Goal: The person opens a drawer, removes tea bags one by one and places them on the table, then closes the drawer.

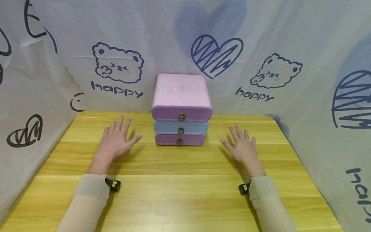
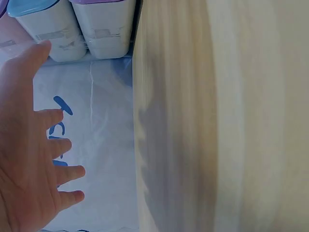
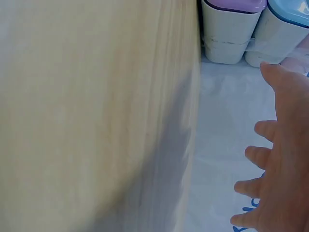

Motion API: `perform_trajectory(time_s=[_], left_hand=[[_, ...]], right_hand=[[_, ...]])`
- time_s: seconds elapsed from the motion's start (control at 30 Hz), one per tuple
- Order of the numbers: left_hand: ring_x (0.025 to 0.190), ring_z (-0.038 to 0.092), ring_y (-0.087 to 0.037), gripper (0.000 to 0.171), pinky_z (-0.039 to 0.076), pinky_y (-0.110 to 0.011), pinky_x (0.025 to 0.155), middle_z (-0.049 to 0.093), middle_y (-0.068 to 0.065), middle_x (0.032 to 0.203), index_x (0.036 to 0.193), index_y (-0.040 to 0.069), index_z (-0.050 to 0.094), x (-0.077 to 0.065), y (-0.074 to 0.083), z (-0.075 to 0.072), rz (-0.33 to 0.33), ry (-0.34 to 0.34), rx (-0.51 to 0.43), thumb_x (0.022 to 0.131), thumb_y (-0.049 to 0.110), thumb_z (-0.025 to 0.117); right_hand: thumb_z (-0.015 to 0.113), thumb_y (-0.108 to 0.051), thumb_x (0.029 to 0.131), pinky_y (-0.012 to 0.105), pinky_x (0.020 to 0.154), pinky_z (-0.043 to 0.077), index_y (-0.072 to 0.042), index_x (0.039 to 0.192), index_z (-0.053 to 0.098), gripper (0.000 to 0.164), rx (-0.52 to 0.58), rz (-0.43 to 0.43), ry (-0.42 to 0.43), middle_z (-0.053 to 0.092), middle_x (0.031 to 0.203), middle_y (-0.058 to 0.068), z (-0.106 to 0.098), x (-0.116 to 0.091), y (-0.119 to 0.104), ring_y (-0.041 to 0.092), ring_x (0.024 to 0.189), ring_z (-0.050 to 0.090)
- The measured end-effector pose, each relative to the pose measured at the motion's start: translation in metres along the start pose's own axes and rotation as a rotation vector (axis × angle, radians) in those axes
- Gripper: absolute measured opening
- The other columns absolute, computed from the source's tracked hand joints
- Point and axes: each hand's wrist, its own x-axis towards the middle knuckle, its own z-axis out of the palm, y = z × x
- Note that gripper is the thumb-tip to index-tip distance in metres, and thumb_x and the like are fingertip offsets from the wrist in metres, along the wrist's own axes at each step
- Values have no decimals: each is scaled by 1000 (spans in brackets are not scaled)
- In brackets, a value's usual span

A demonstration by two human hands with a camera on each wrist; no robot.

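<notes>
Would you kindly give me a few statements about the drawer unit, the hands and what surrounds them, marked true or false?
1. The drawer unit shows three stacked drawer fronts. True.
2. The middle front is purple. False: it is light blue, between two purple ones.
3. The right hand holds nothing and has its fingers spread. True.
4. The left hand grips the drawer unit. False: it is apart from the unit, empty, with its fingers spread.
5. The drawer unit stands at the table's near edge. False: it stands towards the far edge.
6. A striped heart is drawn on the cloth behind the unit. True.
</notes>
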Motion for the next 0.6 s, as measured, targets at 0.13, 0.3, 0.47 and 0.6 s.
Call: perform_trajectory(time_s=[0.13,0.3,0.47,0.6], left_hand=[[153,13,-54,98,9,-74,121,1,-19,174,169,15,10,0,1,1,19,41,-10,98,79,37],[152,21,-52,94,15,-73,121,11,-19,173,167,12,18,-1,4,2,40,93,-17,100,74,40],[149,29,-48,87,23,-72,118,23,-19,170,164,11,29,-2,7,3,55,163,-40,101,68,45],[144,38,-45,80,31,-70,114,35,-18,164,160,10,38,-2,11,4,77,229,-64,101,63,51]], right_hand=[[33,-76,101,77,119,5,-13,167,22,91,17,-11,28,15,173,16,-1,-2,-1,52,154,12],[38,-68,104,74,121,8,-10,166,25,85,54,-28,67,20,171,18,-2,-5,-3,49,154,18],[44,-58,107,69,123,16,-6,163,31,78,85,-68,134,27,168,20,-3,-6,-6,47,152,27],[49,-51,107,66,121,24,-5,160,36,71,119,-99,203,36,164,22,-3,-7,-7,46,148,35]])
